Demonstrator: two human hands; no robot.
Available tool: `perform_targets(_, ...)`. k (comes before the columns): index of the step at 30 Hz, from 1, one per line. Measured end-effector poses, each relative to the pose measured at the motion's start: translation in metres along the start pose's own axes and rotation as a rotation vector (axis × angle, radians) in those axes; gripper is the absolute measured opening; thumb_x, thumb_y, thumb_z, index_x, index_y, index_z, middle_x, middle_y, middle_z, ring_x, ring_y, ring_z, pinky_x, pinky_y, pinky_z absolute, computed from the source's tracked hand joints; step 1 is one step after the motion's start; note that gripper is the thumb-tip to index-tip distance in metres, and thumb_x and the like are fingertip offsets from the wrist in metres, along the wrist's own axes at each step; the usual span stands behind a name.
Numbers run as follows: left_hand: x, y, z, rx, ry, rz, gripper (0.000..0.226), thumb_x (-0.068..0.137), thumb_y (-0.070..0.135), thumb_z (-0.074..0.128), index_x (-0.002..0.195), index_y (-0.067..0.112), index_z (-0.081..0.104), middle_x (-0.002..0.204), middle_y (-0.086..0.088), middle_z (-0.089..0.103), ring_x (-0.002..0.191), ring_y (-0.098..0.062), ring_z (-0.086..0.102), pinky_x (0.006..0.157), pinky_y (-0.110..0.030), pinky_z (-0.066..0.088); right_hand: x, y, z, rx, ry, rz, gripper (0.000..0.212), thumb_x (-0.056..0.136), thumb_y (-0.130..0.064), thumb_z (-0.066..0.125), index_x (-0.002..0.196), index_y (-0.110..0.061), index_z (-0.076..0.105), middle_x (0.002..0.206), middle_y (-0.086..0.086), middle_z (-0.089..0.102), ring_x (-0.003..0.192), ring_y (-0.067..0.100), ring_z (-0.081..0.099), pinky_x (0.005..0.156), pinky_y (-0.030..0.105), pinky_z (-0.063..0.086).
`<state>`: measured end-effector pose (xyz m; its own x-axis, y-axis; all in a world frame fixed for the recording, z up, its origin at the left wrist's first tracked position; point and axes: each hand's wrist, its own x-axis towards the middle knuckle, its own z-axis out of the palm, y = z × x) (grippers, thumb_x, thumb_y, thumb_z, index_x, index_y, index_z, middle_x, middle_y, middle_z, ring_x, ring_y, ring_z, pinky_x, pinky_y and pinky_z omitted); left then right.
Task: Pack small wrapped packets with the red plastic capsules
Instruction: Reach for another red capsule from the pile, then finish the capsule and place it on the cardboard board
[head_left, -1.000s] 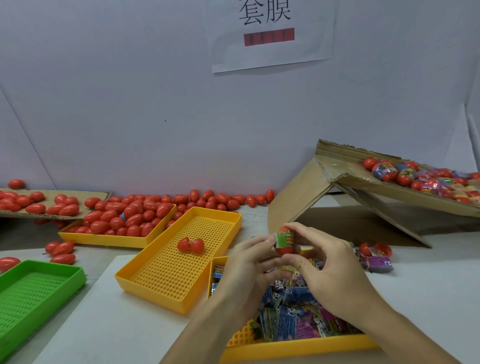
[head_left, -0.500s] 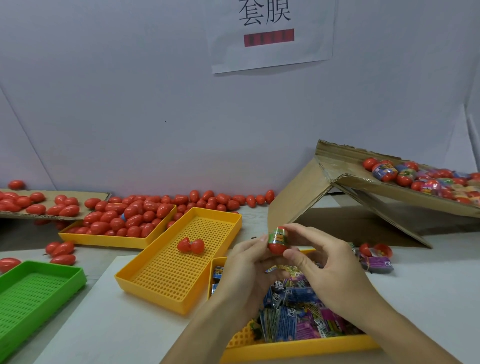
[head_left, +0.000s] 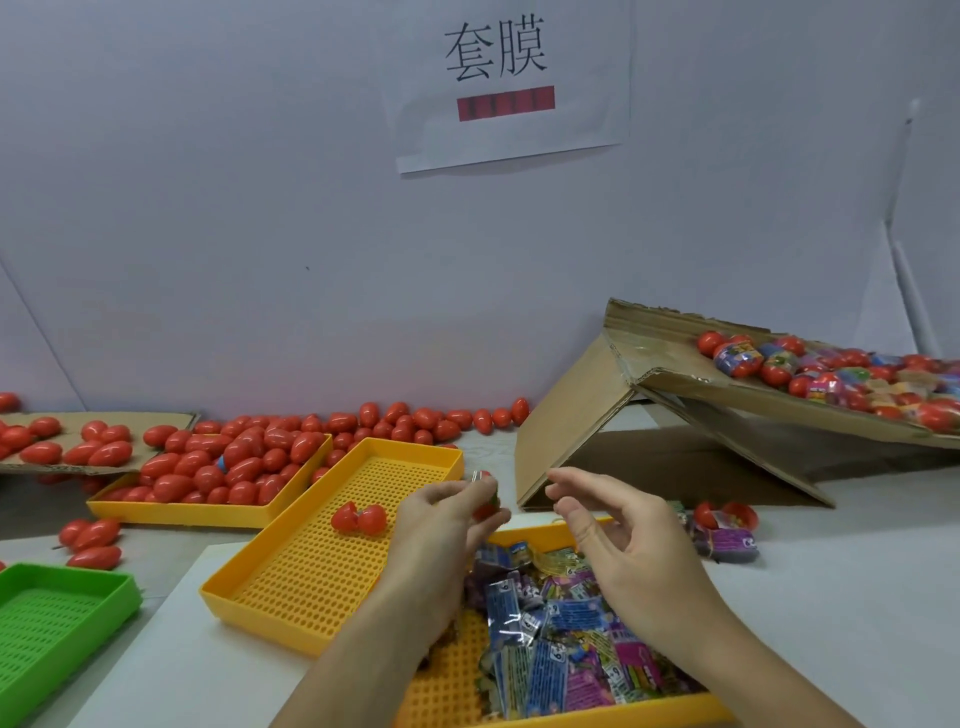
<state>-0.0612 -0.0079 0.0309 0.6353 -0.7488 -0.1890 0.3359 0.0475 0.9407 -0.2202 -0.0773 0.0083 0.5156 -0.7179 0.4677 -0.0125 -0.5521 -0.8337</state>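
Note:
My left hand (head_left: 447, 525) grips a red capsule with a printed wrap (head_left: 485, 499) over the near yellow tray (head_left: 613, 714), which holds several small wrapped packets (head_left: 566, 639). My right hand (head_left: 618, 535) hovers just to the right of the capsule with its fingers loosely spread, holding nothing. An open red capsule (head_left: 358, 518) lies in the middle yellow tray (head_left: 291, 613). Several plain red capsules (head_left: 228, 467) fill the far left yellow tray and spill along the wall.
A tilted cardboard sheet (head_left: 779, 405) at the right carries wrapped capsules (head_left: 737, 356). A folded cardboard flap (head_left: 571, 431) stands behind my hands. A green tray (head_left: 57, 629) sits at the left front. More capsules and a purple packet (head_left: 724, 530) lie at the right.
My right hand has let go of the wrapped capsule and pulled away to the right. My left hand keeps the capsule and has shifted it left and slightly down.

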Motion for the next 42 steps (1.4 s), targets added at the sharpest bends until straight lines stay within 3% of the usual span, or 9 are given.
perform_targets(2,0.014,0.018,0.022,0.175,-0.03,0.023,0.031,0.086,0.013,0.075,0.11,-0.001,0.06,0.109,-0.016,0.068,0.076,-0.02,0.076,0.096,-0.04,0.055,0.0,-0.001,0.0,0.01,-0.001,0.013,0.036,0.088,-0.048,0.052,0.121,-0.039,0.063,0.108,-0.026,0.069,0.092,-0.014,0.062,0.069,0.01,0.052)
perform_targets(4,0.029,0.045,0.058,0.253,-0.082,0.1,0.041,0.087,0.014,0.075,0.119,-0.004,0.058,0.112,-0.017,0.067,0.078,-0.017,0.072,0.088,-0.033,0.058,0.001,0.0,-0.001,-0.034,0.002,0.006,0.036,0.087,-0.053,0.05,0.12,-0.043,0.062,0.109,-0.033,0.066,0.103,-0.015,0.059,0.082,0.008,0.049)
perform_targets(10,0.043,0.085,0.15,0.126,-0.366,0.051,0.072,0.084,0.039,0.074,0.134,-0.005,0.046,0.136,-0.022,0.053,0.102,-0.022,0.069,0.085,-0.025,0.059,0.002,0.001,-0.003,-0.025,0.004,0.037,0.041,0.085,-0.058,0.048,0.12,-0.042,0.062,0.109,-0.035,0.062,0.107,-0.007,0.06,0.081,0.013,0.053)
perform_targets(15,0.076,0.054,0.116,0.302,-0.058,0.259,0.02,0.099,0.026,0.06,0.091,0.007,0.059,0.087,-0.008,0.066,0.077,-0.02,0.071,0.086,-0.036,0.059,0.001,-0.002,-0.001,-0.1,-0.003,-0.018,0.026,0.097,-0.037,0.056,0.12,-0.037,0.065,0.107,-0.029,0.067,0.107,-0.009,0.059,0.08,0.008,0.047)
perform_targets(18,0.099,0.043,0.071,0.544,0.129,0.358,0.026,0.095,0.009,0.053,0.07,0.009,0.061,0.068,-0.007,0.061,0.07,-0.026,0.061,0.073,-0.039,0.056,-0.002,-0.002,-0.002,-0.192,-0.026,-0.024,0.024,0.099,-0.032,0.057,0.12,-0.034,0.068,0.104,-0.028,0.067,0.098,-0.006,0.061,0.075,0.009,0.047)
perform_targets(24,0.139,0.034,0.013,1.226,0.069,0.494,0.015,0.091,0.005,0.061,0.102,0.003,0.071,0.098,-0.012,0.07,0.089,-0.023,0.063,0.074,-0.031,0.051,-0.001,0.004,0.003,-0.401,-0.222,-0.024,0.02,0.098,-0.029,0.059,0.109,-0.037,0.074,0.097,-0.029,0.067,0.094,-0.009,0.059,0.08,0.011,0.049)
perform_targets(33,0.213,0.017,0.033,1.588,-0.116,0.616,0.04,0.095,0.01,0.061,0.135,0.012,0.055,0.135,-0.012,0.053,0.121,-0.031,0.052,0.093,-0.038,0.049,0.006,0.011,0.006,-0.425,-0.289,-0.059,0.023,0.094,-0.024,0.065,0.103,-0.042,0.075,0.095,-0.029,0.066,0.103,-0.012,0.055,0.085,0.012,0.048)
perform_targets(37,0.227,0.0,0.051,1.676,-0.189,0.615,0.024,0.094,0.02,0.057,0.116,0.01,0.06,0.124,-0.013,0.057,0.117,-0.034,0.054,0.092,-0.04,0.046,0.007,0.013,0.005,-0.433,-0.32,-0.06,0.021,0.093,-0.03,0.064,0.103,-0.046,0.074,0.096,-0.032,0.063,0.11,-0.015,0.05,0.092,0.005,0.04)
perform_targets(42,0.231,-0.005,0.062,1.716,-0.012,0.686,0.009,0.093,0.02,0.055,0.098,0.014,0.06,0.113,-0.012,0.063,0.11,-0.033,0.055,0.088,-0.039,0.036,0.012,0.017,0.008,-0.429,-0.366,-0.046,0.025,0.093,-0.048,0.051,0.111,-0.05,0.068,0.103,-0.029,0.06,0.119,-0.018,0.038,0.1,0.002,0.028)
